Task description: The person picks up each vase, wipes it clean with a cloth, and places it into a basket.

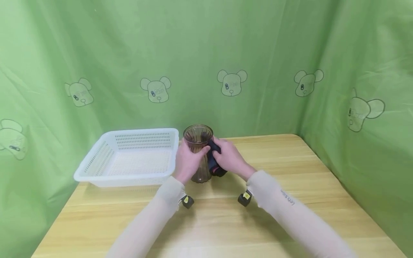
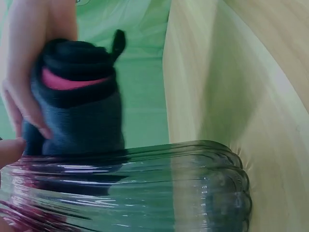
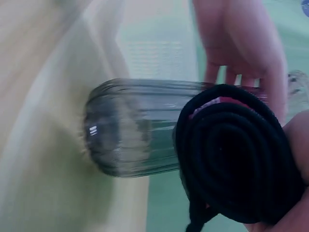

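A tall ribbed vase (image 1: 202, 171) of brownish see-through glass stands upright in the middle of the head view; whether its base touches the table I cannot tell. My left hand (image 1: 188, 159) grips it from the left, thumb across the front near the top. Against the vase's right side is a rolled dark cloth (image 1: 213, 165) with a pink inner layer, held by my right hand (image 1: 231, 157). The left wrist view shows a small loop sticking out of the cloth roll (image 2: 87, 121). Its spiral end (image 3: 236, 159) covers part of the vase (image 3: 130, 128) in the right wrist view.
A white slotted plastic basket (image 1: 174, 143) is on the left of the wooden table (image 1: 290, 179), close beside my left hand. Green curtains (image 1: 193, 43) with bear-head drawings hang behind the table and along both sides.
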